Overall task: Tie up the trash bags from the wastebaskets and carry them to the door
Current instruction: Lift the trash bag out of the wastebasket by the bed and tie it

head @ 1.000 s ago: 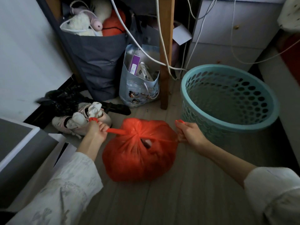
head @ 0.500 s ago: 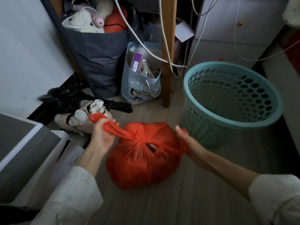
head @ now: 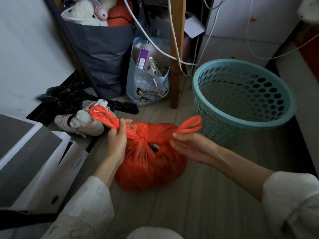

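A full red trash bag (head: 148,166) sits on the wooden floor between my arms, its neck gathered with one knot at the top. My left hand (head: 117,137) grips the bag's left handle loop (head: 101,116) just beside the knot. My right hand (head: 188,145) pinches the base of the right handle loop (head: 189,125), which stands up above my fingers. The teal perforated wastebasket (head: 241,100) stands to the right of the bag and holds nothing I can see.
A wooden table leg (head: 176,54) with white cables rises behind the bag. A grey fabric bin (head: 103,57) of soft toys and a blue gift bag (head: 148,85) stand at the back. Pale shoes (head: 81,121) and white boxes (head: 34,161) lie at left.
Both hands have drawn in from a wide sideways pull toward the knot. The handle loops have slackened and now stick up. The camera has moved closer.
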`<state>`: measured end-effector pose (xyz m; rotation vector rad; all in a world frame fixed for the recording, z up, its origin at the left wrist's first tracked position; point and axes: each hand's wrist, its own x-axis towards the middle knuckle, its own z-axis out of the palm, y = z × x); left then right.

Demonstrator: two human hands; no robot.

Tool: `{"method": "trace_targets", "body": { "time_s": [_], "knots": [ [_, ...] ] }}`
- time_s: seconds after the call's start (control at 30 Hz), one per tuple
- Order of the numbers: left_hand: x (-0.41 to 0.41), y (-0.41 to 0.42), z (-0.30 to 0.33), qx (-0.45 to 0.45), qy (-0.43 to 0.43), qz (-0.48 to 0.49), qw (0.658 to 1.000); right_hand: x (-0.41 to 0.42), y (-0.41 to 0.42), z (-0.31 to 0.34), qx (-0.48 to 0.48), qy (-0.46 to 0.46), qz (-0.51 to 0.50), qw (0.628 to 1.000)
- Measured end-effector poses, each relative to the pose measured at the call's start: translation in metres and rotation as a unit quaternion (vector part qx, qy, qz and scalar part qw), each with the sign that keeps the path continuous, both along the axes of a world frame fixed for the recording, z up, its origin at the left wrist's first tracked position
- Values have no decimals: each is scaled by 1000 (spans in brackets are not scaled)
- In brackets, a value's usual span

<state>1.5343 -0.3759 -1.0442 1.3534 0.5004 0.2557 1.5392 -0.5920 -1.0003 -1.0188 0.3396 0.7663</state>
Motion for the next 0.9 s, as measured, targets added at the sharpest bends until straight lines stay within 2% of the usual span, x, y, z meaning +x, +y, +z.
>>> {"method": "trace_targets", "body": {
  "time_s": [0.03, 0.07, 0.1, 0.13, 0.17, 0.2, 0.23, 0.27, 0.33, 0.4, 0.47, 0.53, 0.67, 0.77, 0.9],
  "knots": [
    [-1, -2, 1, -7, -3, 3, 1000, 1, 7, -2, -16, -42, 17, 999],
    [-1, -4, 2, -23, -6, 1, 1000, 0, 12, -6, -99, -113, 54, 987],
    [-2, -6, 3, -41, -14, -5, 999, -1, 16, -9, -218, -207, 88, 950],
    [-3, -8, 4, -58, -19, -12, 998, 1, 19, -11, -322, -288, 101, 896],
    [-4, -10, 4, -73, -23, -18, 997, 3, 24, -13, -379, -359, 100, 847],
    [-5, -11, 4, -88, -24, -18, 996, 4, 29, -11, -382, -395, 80, 832],
    [-5, -12, 5, -104, -24, -14, 994, 5, 34, -6, -356, -403, 50, 842],
    [-4, -13, 7, -122, -24, 0, 992, 7, 39, 0, -314, -380, 26, 870],
    [2, -13, 9, -141, -11, 62, 988, 8, 48, 3, -223, -296, 0, 929],
    [9, -10, 12, -156, 31, 119, 980, 6, 52, 1, -197, -226, 14, 954],
    [16, -5, 14, -161, 69, 138, 975, 3, 47, -3, -230, -203, 44, 951],
    [19, 0, 12, -125, 97, 131, 979, 4, 40, -8, -250, -196, 59, 946],
    [18, 9, -3, -101, 154, 132, 974, 4, 24, -14, -220, -173, 54, 959],
    [11, 16, -19, -99, 197, 101, 970, -1, 22, -17, -257, -199, 82, 942],
    [11, 16, -9, -136, 110, 7, 985, 15, 27, -17, -339, -320, 25, 884]
  ]
}}
